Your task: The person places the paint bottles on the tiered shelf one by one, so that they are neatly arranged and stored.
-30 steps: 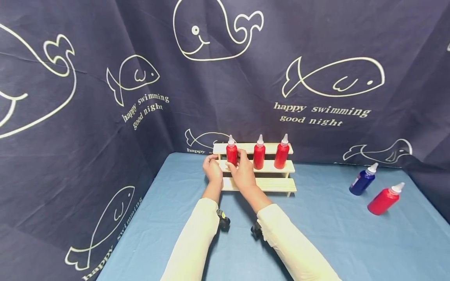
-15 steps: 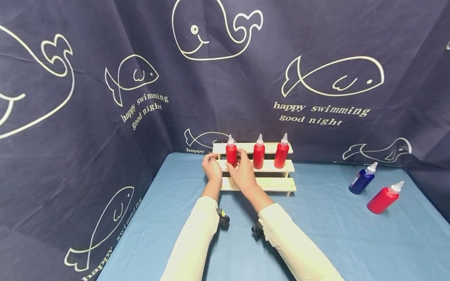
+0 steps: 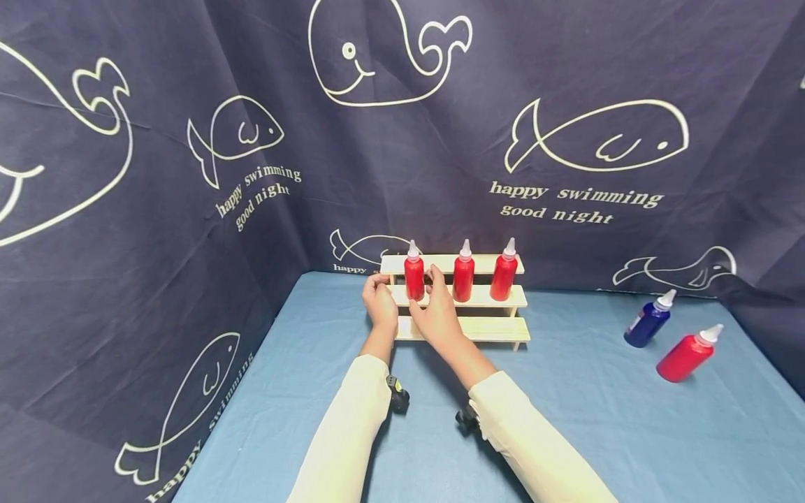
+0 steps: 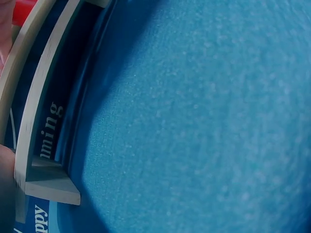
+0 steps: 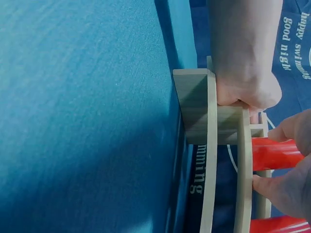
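A three-step wooden display rack (image 3: pixel 487 328) stands at the far side of the blue table. Three red squeeze bottles with white nozzle caps stand upright on its middle step: a left one (image 3: pixel 414 279), a middle one (image 3: pixel 462 281) and a right one (image 3: pixel 504 279). My left hand (image 3: pixel 380 306) grips the rack's left end, its fingers curled around the side. Beside the left bottle, my right hand (image 3: pixel 437 316) has finger and thumb spread. In the right wrist view, a gap shows between the thumb (image 5: pixel 272 188) and that red bottle (image 5: pixel 272 154).
On the table's right lie a blue bottle (image 3: pixel 648 324) and another red bottle (image 3: pixel 687 356), both appearing tilted in the head view. A dark curtain (image 3: pixel 402 175) with white whale and fish drawings hangs behind and to the left. The rack's bottom step holds no bottle.
My right hand has loosened from the left red bottle and drawn slightly right and toward me. That bottle stays in place. My left hand keeps hold of the rack.
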{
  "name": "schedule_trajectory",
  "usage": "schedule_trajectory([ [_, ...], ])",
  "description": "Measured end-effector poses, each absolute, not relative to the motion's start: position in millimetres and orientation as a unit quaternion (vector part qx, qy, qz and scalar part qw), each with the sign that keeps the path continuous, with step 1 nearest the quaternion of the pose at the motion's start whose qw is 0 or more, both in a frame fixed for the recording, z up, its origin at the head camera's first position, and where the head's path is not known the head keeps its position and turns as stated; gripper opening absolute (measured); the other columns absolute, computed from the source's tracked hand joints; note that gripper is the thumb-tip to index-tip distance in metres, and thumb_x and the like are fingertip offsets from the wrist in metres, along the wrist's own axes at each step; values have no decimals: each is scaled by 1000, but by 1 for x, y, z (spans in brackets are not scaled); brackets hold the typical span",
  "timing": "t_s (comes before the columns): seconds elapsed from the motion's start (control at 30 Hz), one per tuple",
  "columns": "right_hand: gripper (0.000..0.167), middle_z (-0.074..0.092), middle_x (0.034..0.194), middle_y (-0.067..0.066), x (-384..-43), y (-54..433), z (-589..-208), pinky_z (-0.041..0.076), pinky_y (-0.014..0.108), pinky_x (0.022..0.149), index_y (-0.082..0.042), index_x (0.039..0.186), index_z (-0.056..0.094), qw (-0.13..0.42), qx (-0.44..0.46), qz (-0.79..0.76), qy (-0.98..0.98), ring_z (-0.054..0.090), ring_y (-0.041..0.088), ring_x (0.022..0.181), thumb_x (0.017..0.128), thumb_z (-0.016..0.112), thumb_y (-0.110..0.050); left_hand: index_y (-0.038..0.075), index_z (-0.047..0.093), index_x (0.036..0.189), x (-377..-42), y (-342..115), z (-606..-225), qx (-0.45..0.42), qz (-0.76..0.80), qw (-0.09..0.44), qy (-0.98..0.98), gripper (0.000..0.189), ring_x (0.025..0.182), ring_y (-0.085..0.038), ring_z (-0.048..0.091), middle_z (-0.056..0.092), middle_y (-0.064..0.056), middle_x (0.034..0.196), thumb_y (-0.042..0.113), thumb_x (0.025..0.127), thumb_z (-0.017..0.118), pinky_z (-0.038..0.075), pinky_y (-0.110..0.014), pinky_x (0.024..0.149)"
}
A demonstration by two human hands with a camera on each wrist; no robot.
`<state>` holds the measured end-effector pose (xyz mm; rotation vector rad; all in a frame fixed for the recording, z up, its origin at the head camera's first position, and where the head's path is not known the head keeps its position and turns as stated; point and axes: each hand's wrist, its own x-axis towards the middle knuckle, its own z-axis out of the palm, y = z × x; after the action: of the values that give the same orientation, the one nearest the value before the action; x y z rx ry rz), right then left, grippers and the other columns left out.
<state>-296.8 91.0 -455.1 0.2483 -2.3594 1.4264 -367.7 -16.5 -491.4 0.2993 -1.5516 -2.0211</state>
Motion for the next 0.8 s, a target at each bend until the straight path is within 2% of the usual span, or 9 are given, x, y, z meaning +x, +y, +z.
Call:
schedule_trajectory([
  [0.2, 90, 47, 157, 33, -285, 98, -450, 45, 54, 119, 4, 163, 22, 131, 70, 496, -855, 56, 47, 141, 90, 73, -6, -10, 68, 94, -367, -16, -491, 111, -755, 281, -582, 25, 77, -12, 50, 57, -15, 80, -11, 86, 44, 42, -24, 76],
  [0.37, 88, 53, 152, 34, -274, 104, -445, 44, 54, 119, 2, 163, 24, 94, 67, 501, -858, 56, 45, 142, 92, 74, -7, -10, 69, 95, -365, -17, -492, 112, -752, 278, -587, 23, 82, -12, 52, 62, -13, 86, -10, 87, 47, 42, -24, 78],
  [0.53, 77, 59, 149, 30, -259, 112, -439, 46, 56, 117, 2, 159, 35, 71, 73, 477, -873, 59, 42, 140, 93, 72, -12, -11, 67, 95, -366, -17, -494, 113, -755, 274, -585, 18, 80, -12, 52, 60, -8, 84, -9, 90, 50, 42, -24, 77],
  [0.67, 63, 66, 142, 25, -243, 122, -430, 47, 55, 116, 0, 150, 51, 68, 73, 461, -882, 62, 38, 136, 93, 72, -15, -10, 65, 94, -367, -16, -495, 108, -763, 273, -576, 13, 81, -12, 52, 58, -2, 82, -10, 92, 52, 42, -24, 78],
  [0.8, 45, 73, 132, 20, -230, 134, -421, 51, 53, 113, -1, 136, 65, 78, 85, 438, -891, 68, 35, 129, 94, 73, -17, -11, 63, 95, -370, -15, -495, 102, -772, 277, -564, 12, 86, -15, 53, 58, -6, 86, -11, 93, 51, 43, -22, 80],
])
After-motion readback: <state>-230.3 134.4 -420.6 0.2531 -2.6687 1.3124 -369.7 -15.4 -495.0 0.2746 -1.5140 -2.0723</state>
